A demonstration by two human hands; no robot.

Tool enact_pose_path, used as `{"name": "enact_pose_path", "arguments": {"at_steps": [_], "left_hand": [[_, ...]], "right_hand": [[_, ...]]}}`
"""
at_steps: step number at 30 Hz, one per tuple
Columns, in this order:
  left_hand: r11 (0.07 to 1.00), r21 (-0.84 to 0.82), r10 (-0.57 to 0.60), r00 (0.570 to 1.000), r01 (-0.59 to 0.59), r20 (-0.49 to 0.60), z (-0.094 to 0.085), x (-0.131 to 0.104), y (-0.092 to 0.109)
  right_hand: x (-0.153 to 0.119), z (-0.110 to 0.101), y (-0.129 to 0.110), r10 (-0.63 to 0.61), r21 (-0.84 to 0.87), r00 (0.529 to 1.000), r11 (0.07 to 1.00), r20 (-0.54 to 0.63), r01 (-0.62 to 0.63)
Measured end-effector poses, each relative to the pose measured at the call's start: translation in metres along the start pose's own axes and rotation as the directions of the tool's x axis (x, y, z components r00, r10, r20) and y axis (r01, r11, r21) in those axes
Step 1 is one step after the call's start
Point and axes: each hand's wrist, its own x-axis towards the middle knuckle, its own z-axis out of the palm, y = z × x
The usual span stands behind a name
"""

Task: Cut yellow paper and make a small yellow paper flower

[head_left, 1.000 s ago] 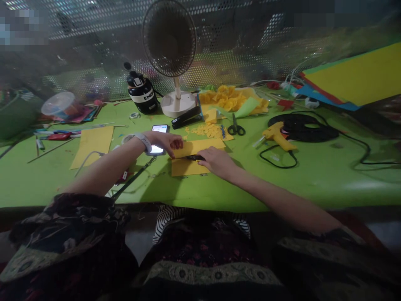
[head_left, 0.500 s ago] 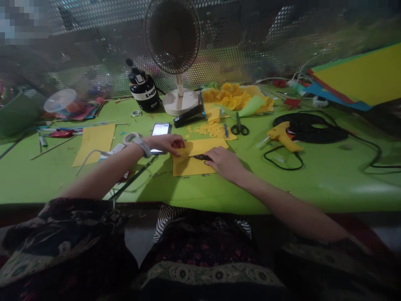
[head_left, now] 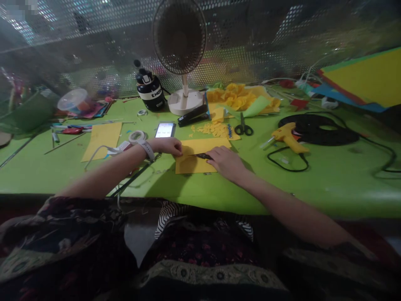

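A yellow paper sheet (head_left: 192, 166) lies on the green tabletop in front of me, with a dark line running across its middle. My left hand (head_left: 169, 146), wearing a pale wristband (head_left: 148, 150), is closed with fingertips pinched at the paper's left edge. In my right hand (head_left: 226, 162) is a slim black tool (head_left: 203, 156). Its thin tip points left along the line on the paper; the fingers hide much of its handle, so its exact kind is unclear. A lit phone (head_left: 165, 130) lies just beyond my left hand.
Small yellow paper scraps (head_left: 213, 128), scissors (head_left: 243, 127) and a black stapler-like object (head_left: 192, 116) lie beyond the sheet. A yellow glue gun (head_left: 290, 138) with its cord is at right. A fan (head_left: 184, 102), a black bottle (head_left: 150, 92) and yellow paper flowers (head_left: 234, 96) stand behind.
My left hand's fingers have drawn together and come down to the paper's left edge. The right hand keeps its hold on the black tool. The view has shifted slightly.
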Motion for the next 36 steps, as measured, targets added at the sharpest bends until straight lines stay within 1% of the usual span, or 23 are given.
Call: {"name": "enact_pose_path", "arguments": {"at_steps": [4,12,18,22,27,29,31,34,36], "left_hand": [[0.999,-0.044,0.023,0.999,-0.022,0.024,-0.001,0.002,-0.005],[0.988,-0.152,0.004,0.996,0.01,0.094,-0.006,0.009,-0.008],[0.988,-0.153,-0.007,0.989,0.03,0.149,-0.012,0.011,-0.009],[0.991,-0.133,0.012,0.982,0.013,0.186,-0.016,0.012,-0.012],[0.989,-0.145,0.035,0.976,-0.004,0.215,-0.018,0.014,-0.012],[0.99,-0.139,0.023,0.978,0.007,0.208,-0.018,0.013,-0.011],[0.994,-0.103,-0.015,0.985,0.033,0.174,-0.018,0.011,-0.011],[0.995,0.013,-0.097,0.992,0.097,0.084,-0.019,0.01,-0.01],[0.99,0.076,-0.124,0.991,0.12,0.051,-0.021,0.01,-0.01]], "right_hand": [[0.0,0.002,0.0,-0.006,-0.016,1.0,1.0,-0.01,0.006],[0.001,0.002,0.001,-0.027,-0.069,1.0,0.997,-0.001,0.026],[0.001,0.002,0.002,-0.039,-0.067,0.999,0.997,-0.009,0.038],[0.001,0.002,0.002,-0.048,-0.07,0.999,0.996,-0.018,0.047],[0.002,0.001,0.002,-0.041,-0.072,0.999,0.997,0.011,0.042],[0.002,0.001,0.002,-0.039,-0.067,0.999,0.997,0.012,0.039],[0.002,0.002,0.002,-0.043,-0.062,0.999,0.997,0.007,0.043],[0.002,0.003,0.003,-0.045,-0.062,0.999,0.997,0.005,0.045],[0.002,0.004,0.003,-0.05,-0.065,0.999,0.997,-0.001,0.049]]}}
